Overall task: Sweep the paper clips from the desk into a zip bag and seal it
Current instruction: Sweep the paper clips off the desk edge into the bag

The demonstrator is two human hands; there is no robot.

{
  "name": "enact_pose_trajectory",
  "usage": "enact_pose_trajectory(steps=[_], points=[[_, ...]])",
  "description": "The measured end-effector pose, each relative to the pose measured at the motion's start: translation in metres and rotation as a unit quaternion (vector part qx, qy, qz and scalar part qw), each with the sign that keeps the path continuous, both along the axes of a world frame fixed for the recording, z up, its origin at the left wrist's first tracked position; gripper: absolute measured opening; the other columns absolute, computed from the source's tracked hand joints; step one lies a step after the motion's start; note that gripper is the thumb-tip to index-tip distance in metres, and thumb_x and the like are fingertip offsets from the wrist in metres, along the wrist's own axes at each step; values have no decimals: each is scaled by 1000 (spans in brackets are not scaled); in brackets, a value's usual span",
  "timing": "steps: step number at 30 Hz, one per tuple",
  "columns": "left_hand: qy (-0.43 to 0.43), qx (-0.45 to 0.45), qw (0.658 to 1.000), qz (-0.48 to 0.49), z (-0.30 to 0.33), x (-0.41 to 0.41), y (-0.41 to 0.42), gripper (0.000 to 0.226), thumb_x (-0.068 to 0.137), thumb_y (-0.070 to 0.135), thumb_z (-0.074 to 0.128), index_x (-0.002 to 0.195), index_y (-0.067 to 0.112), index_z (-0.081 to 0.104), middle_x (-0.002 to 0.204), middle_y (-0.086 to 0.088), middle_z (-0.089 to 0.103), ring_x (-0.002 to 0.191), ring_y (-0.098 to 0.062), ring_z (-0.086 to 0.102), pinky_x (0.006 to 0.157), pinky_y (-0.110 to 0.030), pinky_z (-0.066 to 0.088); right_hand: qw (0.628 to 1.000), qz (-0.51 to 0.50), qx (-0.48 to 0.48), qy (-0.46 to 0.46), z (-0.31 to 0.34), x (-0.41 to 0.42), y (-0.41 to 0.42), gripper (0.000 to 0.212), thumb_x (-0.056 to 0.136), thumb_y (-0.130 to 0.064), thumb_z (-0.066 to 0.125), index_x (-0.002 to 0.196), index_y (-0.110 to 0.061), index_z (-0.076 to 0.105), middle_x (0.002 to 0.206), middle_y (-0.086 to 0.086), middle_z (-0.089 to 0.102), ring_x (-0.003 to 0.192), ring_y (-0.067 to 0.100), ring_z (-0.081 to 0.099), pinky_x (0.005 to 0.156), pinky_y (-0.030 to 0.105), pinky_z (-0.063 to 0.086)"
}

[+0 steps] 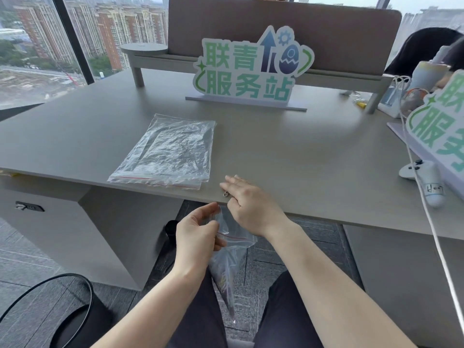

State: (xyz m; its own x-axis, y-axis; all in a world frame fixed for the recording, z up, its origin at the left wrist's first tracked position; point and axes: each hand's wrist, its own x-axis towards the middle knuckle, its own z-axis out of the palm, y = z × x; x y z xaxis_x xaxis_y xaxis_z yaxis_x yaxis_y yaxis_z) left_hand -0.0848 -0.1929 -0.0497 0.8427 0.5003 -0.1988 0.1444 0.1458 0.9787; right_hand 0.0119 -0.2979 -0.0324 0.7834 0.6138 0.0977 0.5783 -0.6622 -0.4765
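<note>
A clear zip bag (232,249) with a red seal line hangs below the front edge of the grey desk (288,156). My left hand (197,237) pinches the bag's mouth and holds it just under the edge. My right hand (248,199) lies flat on the desk edge, fingers pointing left, with its fingertips on a silver paper clip (226,194) right above the bag's mouth. Several coloured clips show dimly inside the bag's lower part.
A stack of spare clear zip bags (168,154) lies on the desk to the left. A green and white sign (251,69) stands at the back. At the right are a white controller (414,169), a white cable (426,217) and another sign (439,129).
</note>
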Motion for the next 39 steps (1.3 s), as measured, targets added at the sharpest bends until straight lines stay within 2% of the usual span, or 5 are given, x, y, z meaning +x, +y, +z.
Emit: enact_pose_trajectory(steps=[15,22,28,35,39], points=[[1,11,1000,2,0,0,0,53,78,-12,42,116,13,69,109,-5,74,46,-19,60,42,-22,46,998,17,62,-6,-6,-39,-11,55,87,-8,33,139,-6,48,152,9,40,144,16,28,119,24,14],[-1,13,1000,-4,0,-1,0,55,77,-11,43,118,14,70,110,-9,74,45,-15,61,42,-22,47,991,1,132,8,-6,-51,-17,55,83,-8,32,131,-10,59,139,3,56,135,10,42,114,24,29],[1,11,1000,7,2,-2,-2,52,79,-12,43,117,13,69,112,-8,73,40,-11,59,41,-22,46,979,-27,200,26,0,-56,-23,46,86,2,39,123,-10,64,127,3,65,120,6,52,99,5,32],[-2,3,1000,6,12,-9,0,49,82,-13,45,117,12,68,111,0,73,38,-8,57,40,-21,46,965,-74,251,1,1,-58,-26,35,91,-4,47,115,-15,70,114,-6,71,110,1,60,95,20,46],[-14,-18,1000,0,23,-15,5,44,82,-13,49,109,14,70,107,-2,75,38,-11,55,43,-24,46,972,-42,227,34,9,-57,-29,28,92,-14,53,111,-19,72,109,-10,72,105,-1,62,94,25,49]])
